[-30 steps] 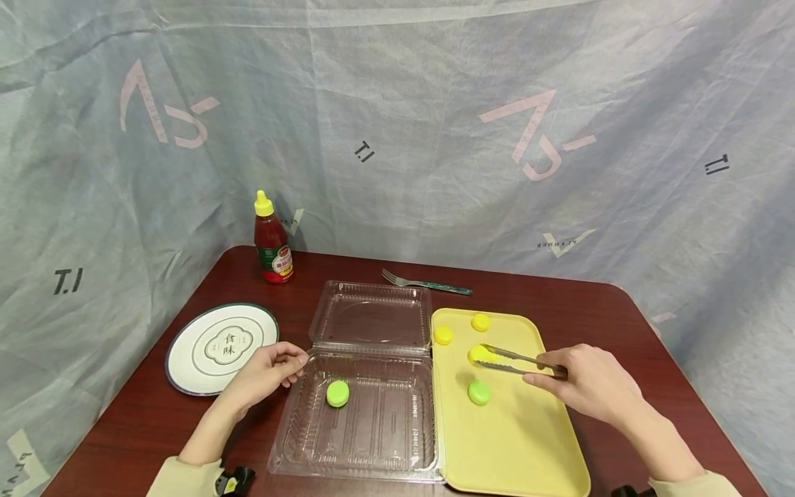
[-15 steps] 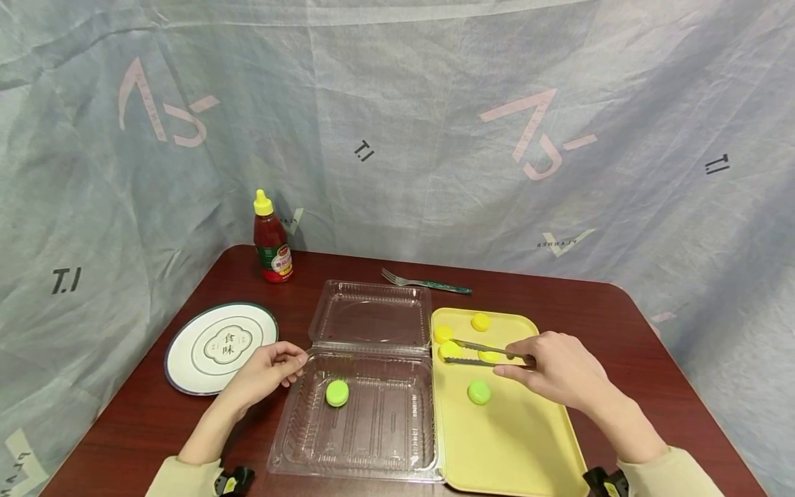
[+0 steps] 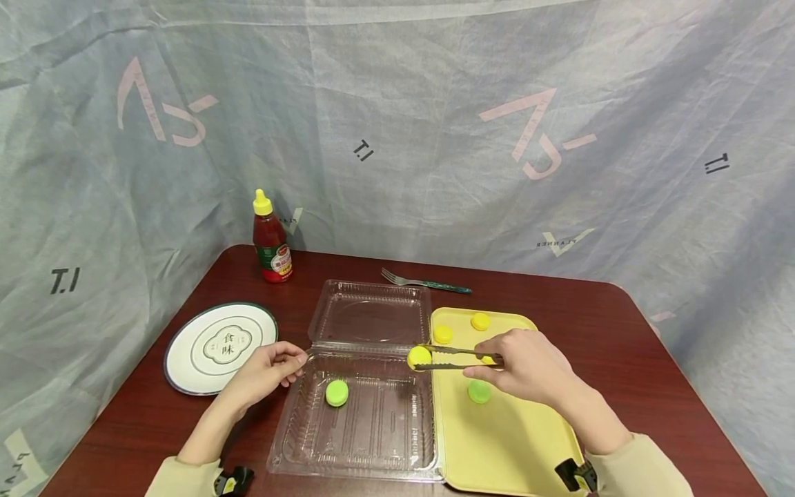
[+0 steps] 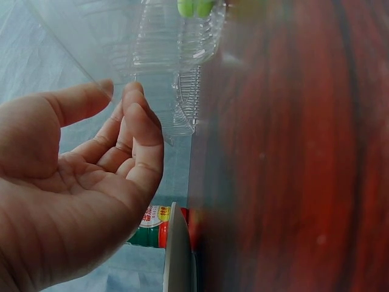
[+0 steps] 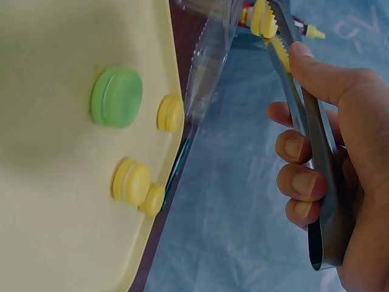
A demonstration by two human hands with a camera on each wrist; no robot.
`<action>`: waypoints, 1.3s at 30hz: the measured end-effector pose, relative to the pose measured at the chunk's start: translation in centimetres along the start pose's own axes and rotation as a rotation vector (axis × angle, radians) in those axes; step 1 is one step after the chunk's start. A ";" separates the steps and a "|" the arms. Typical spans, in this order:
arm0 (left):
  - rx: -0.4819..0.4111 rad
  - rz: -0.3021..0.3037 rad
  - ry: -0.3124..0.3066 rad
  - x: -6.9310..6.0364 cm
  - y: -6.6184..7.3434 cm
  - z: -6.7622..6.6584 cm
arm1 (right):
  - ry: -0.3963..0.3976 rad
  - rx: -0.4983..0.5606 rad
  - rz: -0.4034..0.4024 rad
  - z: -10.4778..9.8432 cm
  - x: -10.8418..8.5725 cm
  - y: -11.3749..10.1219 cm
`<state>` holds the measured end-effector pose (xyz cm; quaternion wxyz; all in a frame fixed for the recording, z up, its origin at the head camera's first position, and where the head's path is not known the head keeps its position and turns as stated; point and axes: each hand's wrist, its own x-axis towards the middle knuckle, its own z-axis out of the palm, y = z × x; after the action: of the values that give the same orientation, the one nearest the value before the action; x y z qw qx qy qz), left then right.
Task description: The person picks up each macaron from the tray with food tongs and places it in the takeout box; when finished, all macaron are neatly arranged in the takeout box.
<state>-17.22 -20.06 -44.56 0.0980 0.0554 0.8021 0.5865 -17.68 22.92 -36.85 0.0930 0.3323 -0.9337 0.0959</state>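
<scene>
The left hand point(image 3: 263, 373) pinches the left rim of the clear open container point(image 3: 354, 476), near its hinge; in the left wrist view thumb and fingertips meet the plastic edge. Metal tongs point(image 3: 459, 367) are gripped by the right hand point(image 3: 534, 366), their tips closed round a yellow macaron point(image 3: 419, 357) above the container's right edge. That macaron point(image 5: 263, 19) shows between the serrated tips in the right wrist view. A green macaron point(image 3: 337, 393) lies in the container. On the yellow tray point(image 3: 509, 449) are another green macaron point(image 3: 479, 392) and several yellow ones point(image 3: 442, 335).
A white plate point(image 3: 192, 331) with a dark rim lies at the left, and a red sauce bottle point(image 3: 270, 241) with a yellow cap stands behind it. Behind the container and tray lies a fork point(image 3: 428, 284). Grey cloth point(image 3: 397, 172) hangs behind the table.
The right hand has moved left with the tongs and the yellow macaron, from over the tray to the container's right edge. The left hand has stayed in place.
</scene>
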 end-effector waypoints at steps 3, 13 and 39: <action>-0.004 -0.001 0.000 0.0 0.0 0.0 | -0.002 -0.006 -0.030 0.3 0.6 -0.6; -0.012 -0.001 -0.004 0.0 -0.1 0.0 | -0.023 0.013 -0.110 1.6 2.3 -2.8; 0.004 -0.008 0.003 -0.1 0.0 0.1 | -0.141 0.000 -0.195 5.6 4.2 -7.9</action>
<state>-17.11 -20.04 -44.61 0.0994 0.0514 0.8035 0.5846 -16.47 12.99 -40.33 0.0359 0.4272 -0.9013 0.0625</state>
